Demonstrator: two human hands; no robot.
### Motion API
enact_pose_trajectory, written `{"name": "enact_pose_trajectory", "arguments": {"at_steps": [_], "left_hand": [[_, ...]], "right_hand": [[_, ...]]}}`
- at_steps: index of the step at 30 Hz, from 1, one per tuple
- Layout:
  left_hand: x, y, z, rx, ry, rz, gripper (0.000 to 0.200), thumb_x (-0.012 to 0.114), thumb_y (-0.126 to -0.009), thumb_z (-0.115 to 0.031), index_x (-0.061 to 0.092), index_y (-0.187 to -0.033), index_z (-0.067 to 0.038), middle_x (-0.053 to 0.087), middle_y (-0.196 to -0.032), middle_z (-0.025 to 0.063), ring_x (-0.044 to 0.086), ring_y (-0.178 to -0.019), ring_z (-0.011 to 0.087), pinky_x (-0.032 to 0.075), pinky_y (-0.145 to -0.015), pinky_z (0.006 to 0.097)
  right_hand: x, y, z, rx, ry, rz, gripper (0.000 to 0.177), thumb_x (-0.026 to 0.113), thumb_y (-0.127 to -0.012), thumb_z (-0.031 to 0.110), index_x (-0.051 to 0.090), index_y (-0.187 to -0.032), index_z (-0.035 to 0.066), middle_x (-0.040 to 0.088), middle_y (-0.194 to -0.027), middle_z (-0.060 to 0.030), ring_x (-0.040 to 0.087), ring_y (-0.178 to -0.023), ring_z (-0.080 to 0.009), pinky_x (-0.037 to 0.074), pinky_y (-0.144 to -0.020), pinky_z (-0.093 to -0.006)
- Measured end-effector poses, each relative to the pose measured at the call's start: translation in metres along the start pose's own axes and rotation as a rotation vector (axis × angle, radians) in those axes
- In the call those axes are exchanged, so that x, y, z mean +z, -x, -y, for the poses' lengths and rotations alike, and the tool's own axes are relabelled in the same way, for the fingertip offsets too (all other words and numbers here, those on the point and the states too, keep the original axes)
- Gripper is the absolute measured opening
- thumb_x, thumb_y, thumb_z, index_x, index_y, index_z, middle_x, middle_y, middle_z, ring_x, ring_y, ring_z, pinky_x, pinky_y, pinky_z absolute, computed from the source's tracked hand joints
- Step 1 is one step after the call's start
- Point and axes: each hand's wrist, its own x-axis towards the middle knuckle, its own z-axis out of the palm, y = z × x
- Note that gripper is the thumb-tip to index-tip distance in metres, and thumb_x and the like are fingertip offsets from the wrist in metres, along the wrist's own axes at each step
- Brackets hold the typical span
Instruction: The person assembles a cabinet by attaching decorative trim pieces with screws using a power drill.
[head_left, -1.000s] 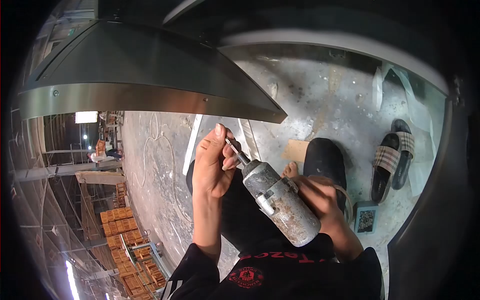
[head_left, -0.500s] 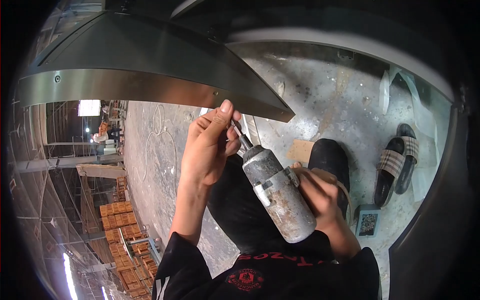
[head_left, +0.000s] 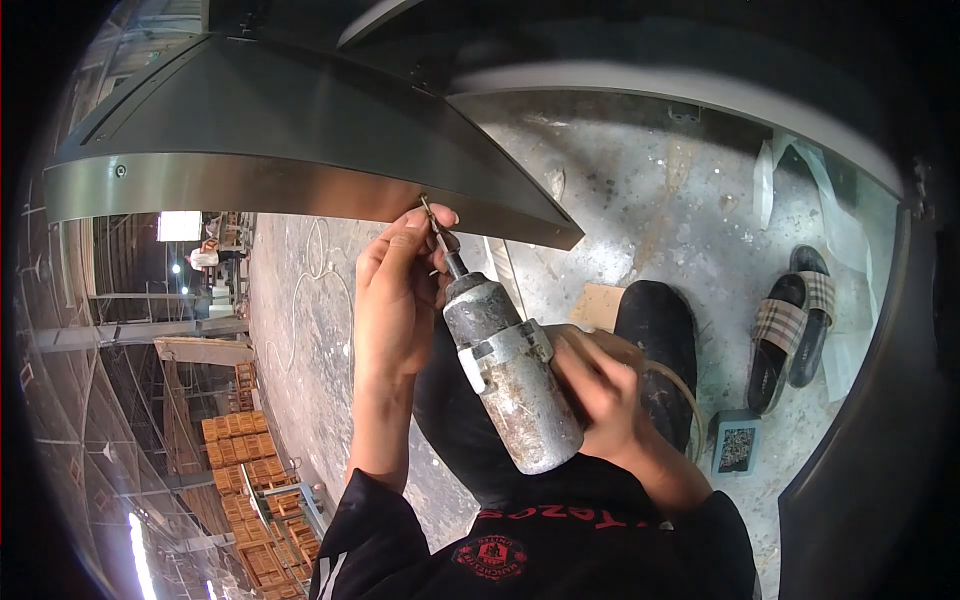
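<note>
My right hand is wrapped around the grip of a worn, silver-grey air screwdriver, which points up and to the left. Its slim bit runs up between the fingers of my left hand. Thumb and fingertips there pinch a small screw at the bit's end. The screw's tip meets the edge face of a brushed metal panel, near its right end. Another fastener sits in a hole toward the left of that edge.
Below right on the concrete floor are plaid-strapped sandals and a small box of screws. A piece of cardboard lies near my shoe. Stacked wooden items stand at the left, and a distant person is further back.
Both hands and the screwdriver have moved left and slightly up. The screw tip now shows above my left fingertips, against the panel edge.
</note>
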Motion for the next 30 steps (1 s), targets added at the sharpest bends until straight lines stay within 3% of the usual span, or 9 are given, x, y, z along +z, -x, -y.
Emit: {"name": "enact_pose_trajectory", "arguments": {"at_steps": [9, 12, 15, 16, 18, 20, 23, 26, 30], "left_hand": [[0.005, -0.001, 0.003, 0.039, -0.020, -0.044, 0.028, 0.049, -0.101, -0.023, 0.066, -0.102, -0.001, 0.052, -0.069, -0.0044, 0.047, -0.058, 0.0027, 0.039, -0.054, 0.0173], [0.003, 0.003, -0.005, 0.048, -0.182, -0.031, 0.024, 0.051, -0.100, -0.017, 0.067, -0.098, 0.000, 0.054, -0.068, -0.0028, 0.048, -0.058, 0.0041, 0.040, -0.056, 0.0183], [0.000, 0.019, -0.015, 0.512, -1.006, -0.200, 0.014, 0.057, -0.094, -0.009, 0.068, -0.094, 0.001, 0.056, -0.067, 0.0011, 0.051, -0.059, 0.0061, 0.042, -0.058, 0.0195], [-0.008, 0.020, -0.023, 0.731, -1.207, -0.211, 0.008, 0.063, -0.086, -0.001, 0.068, -0.092, 0.000, 0.061, -0.072, 0.0053, 0.056, -0.063, 0.0124, 0.045, -0.064, 0.0241], [-0.016, 0.018, -0.052, 1.207, -1.718, -0.116, 0.030, 0.071, -0.073, -0.003, 0.069, -0.103, -0.007, 0.066, -0.103, 0.0079, 0.060, -0.097, 0.0247, 0.046, -0.087, 0.0390], [0.002, 0.017, -0.074, 1.359, -1.986, -0.013, 0.044, 0.077, -0.071, -0.014, 0.067, -0.113, -0.008, 0.063, -0.115, 0.0051, 0.057, -0.112, 0.0240, 0.040, -0.104, 0.0410], [-0.001, -0.013, -0.083, 1.228, -2.236, 0.262, 0.053, 0.077, -0.071, -0.024, 0.065, -0.119, -0.008, 0.063, -0.117, 0.0032, 0.056, -0.117, 0.0222, 0.033, -0.114, 0.0426], [-0.010, -0.027, -0.082, 1.370, -2.313, 0.349, 0.053, 0.075, -0.072, -0.028, 0.065, -0.120, -0.008, 0.063, -0.118, 0.0041, 0.057, -0.114, 0.0203, 0.034, -0.114, 0.0449], [-0.017, -0.035, -0.081, 1.492, -2.328, 0.382, 0.047, 0.070, -0.078, -0.031, 0.065, -0.119, -0.007, 0.063, -0.116, 0.0053, 0.059, -0.107, 0.0211, 0.043, -0.101, 0.0395]], "right_hand": [[-0.001, -0.004, 0.007, 0.052, -0.041, -0.010, 0.061, 0.076, -0.059, 0.036, 0.062, -0.104, -0.003, 0.064, -0.094, -0.0150, 0.065, -0.068, -0.0290, 0.043, -0.061, -0.0396], [-0.001, -0.006, 0.008, 0.041, -0.043, -0.021, 0.058, 0.077, -0.059, 0.033, 0.062, -0.102, -0.004, 0.064, -0.093, -0.0161, 0.065, -0.068, -0.0294, 0.046, -0.061, -0.0387], [-0.001, -0.008, 0.008, 0.028, -0.074, -0.030, 0.057, 0.078, -0.059, 0.030, 0.062, -0.101, -0.005, 0.063, -0.093, -0.0168, 0.066, -0.068, -0.0293, 0.049, -0.060, -0.0381], [-0.001, -0.009, 0.008, 0.025, -0.088, -0.033, 0.057, 0.078, -0.059, 0.030, 0.062, -0.101, -0.006, 0.063, -0.093, -0.0170, 0.066, -0.068, -0.0292, 0.050, -0.060, -0.0378], [-0.003, -0.010, 0.008, 0.026, -0.087, -0.020, 0.058, 0.078, -0.059, 0.029, 0.061, -0.102, -0.007, 0.063, -0.093, -0.0171, 0.066, -0.068, -0.0287, 0.050, -0.060, -0.0376], [-0.004, -0.010, 0.008, 0.020, -0.085, -0.023, 0.058, 0.078, -0.060, 0.028, 0.061, -0.103, -0.007, 0.063, -0.093, -0.0170, 0.066, -0.069, -0.0284, 0.051, -0.060, -0.0372], [-0.003, -0.009, 0.009, 0.007, -0.076, -0.041, 0.059, 0.079, -0.061, 0.029, 0.061, -0.104, -0.007, 0.063, -0.093, -0.0169, 0.066, -0.069, -0.0281, 0.051, -0.060, -0.0367], [-0.003, -0.009, 0.009, 0.009, -0.062, -0.053, 0.058, 0.078, -0.063, 0.029, 0.061, -0.105, -0.007, 0.063, -0.094, -0.0168, 0.066, -0.068, -0.0284, 0.051, -0.059, -0.0364], [0.000, -0.009, 0.008, 0.013, -0.092, -0.078, 0.053, 0.076, -0.067, 0.028, 0.061, -0.104, -0.006, 0.063, -0.093, -0.0160, 0.065, -0.067, -0.0287, 0.050, -0.058, -0.0362]]}}
